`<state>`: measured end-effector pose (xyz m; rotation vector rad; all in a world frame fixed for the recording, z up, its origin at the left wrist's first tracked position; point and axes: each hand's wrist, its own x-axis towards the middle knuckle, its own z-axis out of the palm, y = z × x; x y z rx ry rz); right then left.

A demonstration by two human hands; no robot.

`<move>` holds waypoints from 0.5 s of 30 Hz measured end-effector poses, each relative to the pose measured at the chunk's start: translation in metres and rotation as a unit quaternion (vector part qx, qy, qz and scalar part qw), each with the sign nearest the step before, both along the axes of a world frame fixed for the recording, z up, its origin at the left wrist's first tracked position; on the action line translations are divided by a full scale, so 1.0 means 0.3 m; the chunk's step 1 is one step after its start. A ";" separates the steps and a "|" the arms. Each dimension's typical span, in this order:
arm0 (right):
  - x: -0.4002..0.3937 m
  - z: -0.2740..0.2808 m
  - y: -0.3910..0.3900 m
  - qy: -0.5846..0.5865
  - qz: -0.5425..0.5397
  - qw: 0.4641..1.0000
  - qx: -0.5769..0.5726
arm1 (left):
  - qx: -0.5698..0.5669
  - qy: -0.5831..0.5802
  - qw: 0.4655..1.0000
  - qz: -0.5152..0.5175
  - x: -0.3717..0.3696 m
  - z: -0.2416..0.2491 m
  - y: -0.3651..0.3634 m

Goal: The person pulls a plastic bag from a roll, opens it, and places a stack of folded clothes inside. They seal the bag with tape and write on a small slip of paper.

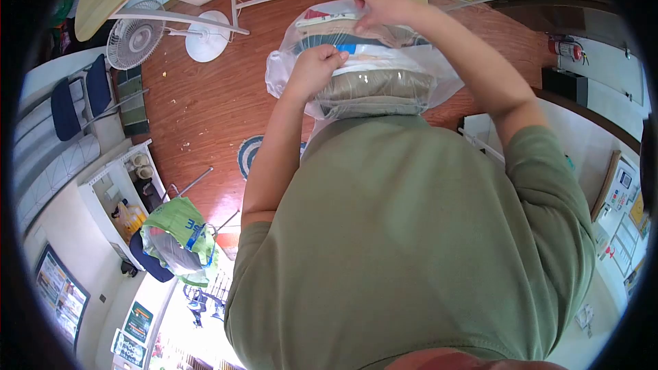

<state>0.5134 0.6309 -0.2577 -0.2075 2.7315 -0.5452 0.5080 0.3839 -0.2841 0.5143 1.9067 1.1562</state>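
A clear plastic bag (442, 85) lies in front of my torso, packed with folded cloth-like items. Inside it I make out a brown bundle (384, 87) on the near side, with white, blue and pinkish layers behind. My left hand (319, 68) is closed in a pinch on the film at the bag's left side. Over the far side reaches my right hand (387, 5), its fingers bent onto the film near the rim; its fingertips are partly hard to make out. What supports the bag is hidden beneath it.
A white standing fan (137, 35) is on the wooden floor (192, 106) at the left. Table legs (236, 10) stand beyond the bag. A green shopping bag (175, 229) and a white shelf (113, 192) are at lower left. A fire extinguisher (566, 48) hangs at right.
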 end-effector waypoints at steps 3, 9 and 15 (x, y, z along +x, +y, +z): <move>0.110 -0.101 0.000 0.101 -0.091 0.990 -0.050 | 0.009 0.000 1.000 0.000 -0.010 -0.006 0.008; 0.291 -0.010 -0.170 0.269 -0.132 0.954 0.022 | 0.017 -0.005 1.000 -0.007 -0.006 -0.022 0.003; 0.300 -0.001 -0.356 0.130 -0.201 0.948 -0.209 | 0.083 -0.029 0.996 0.025 0.007 0.003 -0.022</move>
